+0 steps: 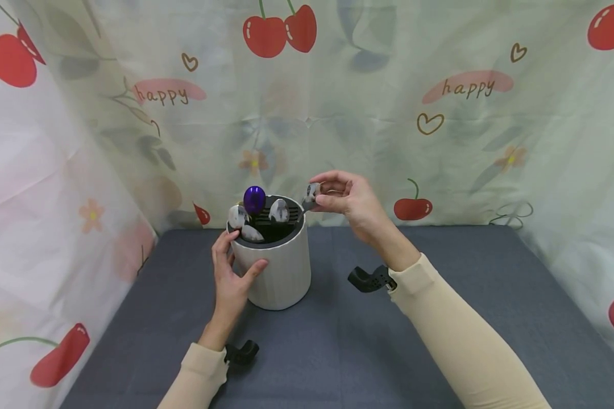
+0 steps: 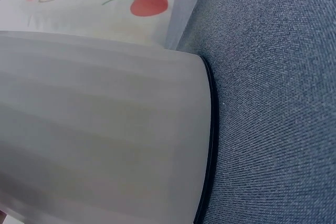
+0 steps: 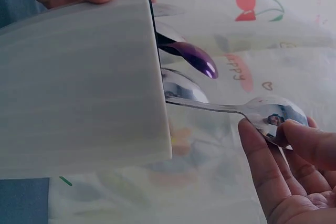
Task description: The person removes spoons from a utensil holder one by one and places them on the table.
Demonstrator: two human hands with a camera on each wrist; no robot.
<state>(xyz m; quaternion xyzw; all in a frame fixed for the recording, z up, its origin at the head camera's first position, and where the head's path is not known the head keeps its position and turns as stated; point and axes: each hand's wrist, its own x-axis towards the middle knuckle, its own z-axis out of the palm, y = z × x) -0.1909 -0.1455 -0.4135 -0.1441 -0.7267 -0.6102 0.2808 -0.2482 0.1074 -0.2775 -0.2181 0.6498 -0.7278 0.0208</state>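
A white ribbed utensil holder (image 1: 281, 278) with a black slotted top stands upright on the table. My left hand (image 1: 231, 278) grips its upper left side, thumb across the front and fingers by the rim. Over the right edge, my right hand (image 1: 350, 201) pinches a silver spoon (image 3: 268, 118) by the bowl; in the right wrist view, the spoon's handle reaches into the holder's top. Bowl-up in the holder stand a purple spoon (image 1: 254, 200) and several silver spoons (image 1: 279, 211). The lower handles are hidden inside.
A dark grey cloth (image 1: 327, 352) covers the table. Pale curtains printed with cherries (image 1: 491, 142) hang behind and at both sides. Black camera mounts (image 1: 368, 279) are strapped to both wrists.
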